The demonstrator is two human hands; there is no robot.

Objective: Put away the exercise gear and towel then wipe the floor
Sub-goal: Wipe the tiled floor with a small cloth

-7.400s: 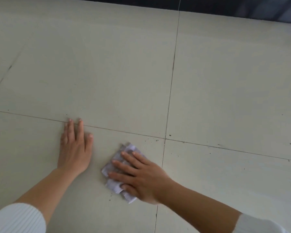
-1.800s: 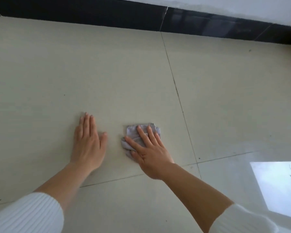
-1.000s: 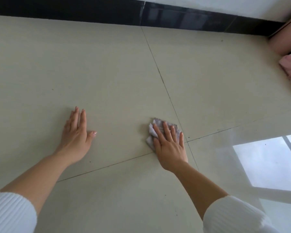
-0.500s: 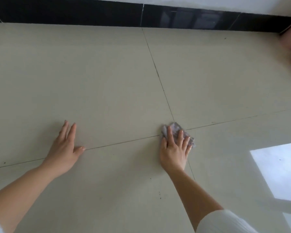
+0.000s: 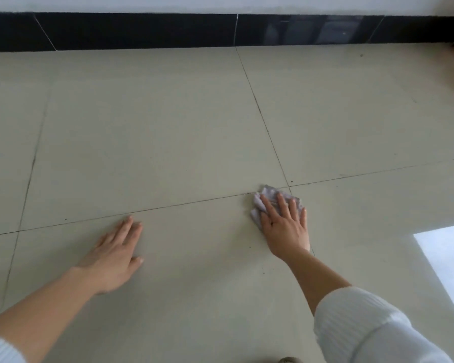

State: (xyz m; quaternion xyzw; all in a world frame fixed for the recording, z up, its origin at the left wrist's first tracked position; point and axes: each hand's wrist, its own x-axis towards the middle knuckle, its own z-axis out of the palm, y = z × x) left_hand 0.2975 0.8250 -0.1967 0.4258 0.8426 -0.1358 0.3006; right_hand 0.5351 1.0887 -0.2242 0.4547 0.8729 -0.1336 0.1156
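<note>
I see the right hand (image 5: 286,229) has drawn the grey cloth (image 5: 268,192) just off the grout crossing, fingers straight and spread, pressing it to the tiled floor (image 5: 168,127). The left hand (image 5: 113,255) lies flat and empty, now short of the grout line. Black skirting (image 5: 116,31) runs ahead, and a bright window reflection (image 5: 448,258) lies to the right.

Soft, even daylight, fairly bright; white glare patch on the floor (image 5: 168,132) at lower right; smeared blur at upper right.

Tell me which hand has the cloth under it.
The right hand, fingers spread over the grey cloth; the left hand rests flat on bare floor tile.
</note>
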